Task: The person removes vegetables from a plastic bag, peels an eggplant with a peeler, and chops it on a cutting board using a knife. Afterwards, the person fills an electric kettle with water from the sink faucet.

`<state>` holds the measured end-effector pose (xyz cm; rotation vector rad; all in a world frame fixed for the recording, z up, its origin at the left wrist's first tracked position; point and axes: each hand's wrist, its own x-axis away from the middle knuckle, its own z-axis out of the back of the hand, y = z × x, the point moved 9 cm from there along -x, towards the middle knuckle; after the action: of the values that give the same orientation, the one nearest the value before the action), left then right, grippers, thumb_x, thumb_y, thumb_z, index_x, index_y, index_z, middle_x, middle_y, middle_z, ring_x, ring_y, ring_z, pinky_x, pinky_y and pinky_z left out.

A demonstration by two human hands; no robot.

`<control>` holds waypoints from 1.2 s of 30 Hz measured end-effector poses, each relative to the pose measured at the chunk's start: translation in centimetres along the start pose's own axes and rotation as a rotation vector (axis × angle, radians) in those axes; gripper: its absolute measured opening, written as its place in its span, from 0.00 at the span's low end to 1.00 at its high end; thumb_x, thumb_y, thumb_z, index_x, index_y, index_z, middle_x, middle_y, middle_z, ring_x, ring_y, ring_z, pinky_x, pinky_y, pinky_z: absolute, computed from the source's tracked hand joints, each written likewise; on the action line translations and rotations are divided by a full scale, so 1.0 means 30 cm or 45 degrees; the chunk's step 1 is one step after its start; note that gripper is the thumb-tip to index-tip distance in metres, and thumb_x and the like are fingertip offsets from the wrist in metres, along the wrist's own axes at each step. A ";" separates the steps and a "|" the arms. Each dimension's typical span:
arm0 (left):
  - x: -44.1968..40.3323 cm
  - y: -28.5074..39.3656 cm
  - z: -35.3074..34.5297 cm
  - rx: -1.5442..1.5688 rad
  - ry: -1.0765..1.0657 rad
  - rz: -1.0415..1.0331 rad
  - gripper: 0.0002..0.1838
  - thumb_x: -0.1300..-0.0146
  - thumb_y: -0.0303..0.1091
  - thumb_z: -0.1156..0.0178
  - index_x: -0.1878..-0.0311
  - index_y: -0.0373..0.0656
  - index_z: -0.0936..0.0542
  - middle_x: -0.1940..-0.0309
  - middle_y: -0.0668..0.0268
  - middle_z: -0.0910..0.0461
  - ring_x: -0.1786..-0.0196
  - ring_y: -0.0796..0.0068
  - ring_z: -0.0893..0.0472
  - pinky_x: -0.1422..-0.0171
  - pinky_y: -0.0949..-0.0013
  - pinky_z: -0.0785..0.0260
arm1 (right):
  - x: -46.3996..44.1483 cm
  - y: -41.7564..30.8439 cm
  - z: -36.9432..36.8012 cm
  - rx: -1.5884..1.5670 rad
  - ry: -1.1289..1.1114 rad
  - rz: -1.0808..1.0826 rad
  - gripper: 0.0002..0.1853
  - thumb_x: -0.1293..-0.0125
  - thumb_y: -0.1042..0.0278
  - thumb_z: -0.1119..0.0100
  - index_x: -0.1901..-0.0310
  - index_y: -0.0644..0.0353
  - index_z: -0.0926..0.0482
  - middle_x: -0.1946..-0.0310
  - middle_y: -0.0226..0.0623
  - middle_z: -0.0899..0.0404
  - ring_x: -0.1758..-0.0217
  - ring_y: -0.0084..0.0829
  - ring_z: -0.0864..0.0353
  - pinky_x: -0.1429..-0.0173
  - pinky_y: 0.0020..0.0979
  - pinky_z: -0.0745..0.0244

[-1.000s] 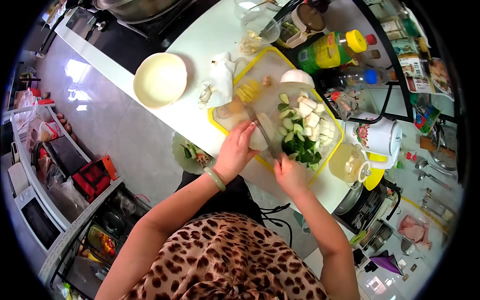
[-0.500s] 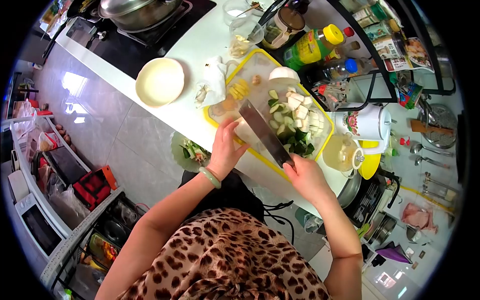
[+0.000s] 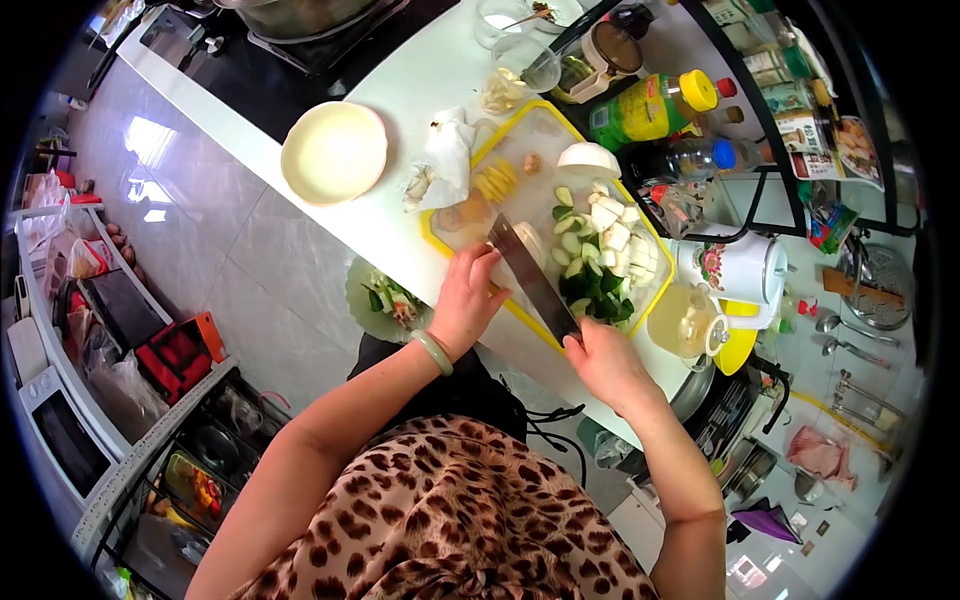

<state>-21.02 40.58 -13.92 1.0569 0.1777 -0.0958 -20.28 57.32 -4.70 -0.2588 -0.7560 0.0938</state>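
Note:
My right hand (image 3: 608,362) is closed around the handle of a cleaver (image 3: 535,285). Its long blade slants over the near side of a yellow-rimmed cutting board (image 3: 432,237). By the tip of the blade, my left hand (image 3: 466,296) bends its fingers down at the board's edge; what lies under the fingertips is hidden. A pale piece (image 3: 530,240) shows just past the blade. Also on the board are white cubes (image 3: 617,235), pale green slices (image 3: 572,243), dark green pieces (image 3: 603,292), yellow slices (image 3: 495,182) and a white half-round chunk (image 3: 588,160).
A cream bowl (image 3: 334,153) and a crumpled white bag (image 3: 445,150) stand left of the board. Bottles (image 3: 655,108) and a black rack (image 3: 745,215) crowd its far side. A glass teapot (image 3: 682,322) sits to the right. Below the counter edge, a green bowl (image 3: 375,300) holds scraps.
The view has shifted slightly. The cleaver blade has turned more edge-on, and the pale piece now shows beyond it. My left fingers have drawn in closer to the blade's tip.

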 end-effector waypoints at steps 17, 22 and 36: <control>0.000 0.024 0.006 -0.090 0.023 -0.050 0.34 0.53 0.27 0.25 0.42 0.38 0.30 0.43 0.51 0.28 0.42 0.46 0.27 0.39 0.54 0.31 | -0.066 0.047 -0.100 -0.115 0.260 0.092 0.14 0.30 0.58 0.49 0.60 0.62 0.24 0.72 0.49 0.19 0.67 0.51 0.17 0.62 0.51 0.25; -0.029 0.027 0.003 -0.221 -0.221 -0.116 0.43 0.56 0.33 0.23 0.35 0.41 0.33 0.37 0.51 0.32 0.35 0.47 0.31 0.32 0.52 0.36 | 0.153 0.149 0.069 -0.728 0.656 0.154 0.10 0.31 0.67 0.40 0.59 0.67 0.23 0.80 0.34 0.24 0.78 0.27 0.24 0.73 0.33 0.30; -0.170 0.158 -0.260 -1.133 -1.518 -1.302 0.39 0.45 0.27 0.43 0.27 0.43 0.39 0.30 0.55 0.37 0.26 0.60 0.37 0.25 0.52 0.47 | 0.298 0.358 -0.113 -1.367 0.618 -0.230 0.07 0.28 0.69 0.44 0.61 0.65 0.23 0.83 0.26 0.29 0.86 0.16 0.36 0.81 0.23 0.42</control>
<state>-26.03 49.68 -12.62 -0.1784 -0.3304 -1.3944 -11.37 68.57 -3.97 -1.1832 -0.2761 -0.5504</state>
